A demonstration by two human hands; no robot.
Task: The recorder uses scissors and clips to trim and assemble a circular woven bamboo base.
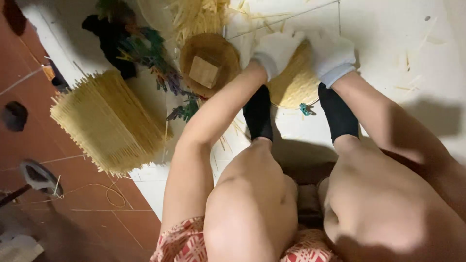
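- White floor tiles point(388, 29) lie under us, littered with thin straw-coloured slivers, and meet dark red tiles point(97, 223) on our left.
- Our left hand point(276, 51) and right hand point(332, 54), both in white cloth gloves, press down side by side on a round woven piece point(293, 85) of pale bamboo strips; both hands are closed over its top edge, seemingly to keep the curve from springing loose.
- Our feet in black socks point(258, 114) sit just behind the woven piece, one on each side, apparently bracing it against the floor.
- A small blue-green clip point(306, 109) hangs at its lower rim, likely pinning loose strips.
- Just left of our left hand lies a brown round woven dish point(216, 53) with a small wooden block point(204, 72) in it, kept within reach.
- Further left, a heap of green and dark clips point(150, 56) lies beside a large drum-shaped frame of bamboo strips point(109, 121), resting on its side.
- Loose bamboo strips point(201, 14) pile up beyond the dish.
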